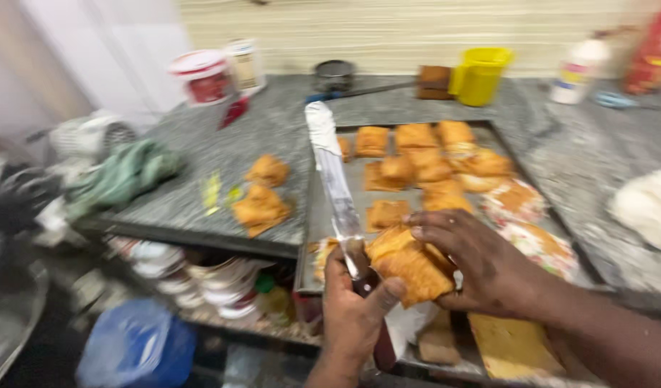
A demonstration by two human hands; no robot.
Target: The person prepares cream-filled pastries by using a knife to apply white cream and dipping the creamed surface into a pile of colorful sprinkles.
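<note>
My left hand [352, 312] grips the dark handle of a long knife [332, 169], whose cream-smeared blade points away over the tray. Held in my right hand [481, 266] is a golden pastry puff [409, 266], just right of the knife handle at the tray's near edge. The metal baking tray [312, 230] carries several more golden puffs [416, 154], and two topped pieces [517, 201] lie at its right side.
Two loose puffs [262, 197] lie on the grey stone counter [201, 179] left of the tray. A yellow jug [481, 72], tubs [201, 75] and a bottle [578, 68] stand at the back. White dough [646, 205] sits right. Green cloth [122, 176] and stacked bowls [194, 276] lie left and below.
</note>
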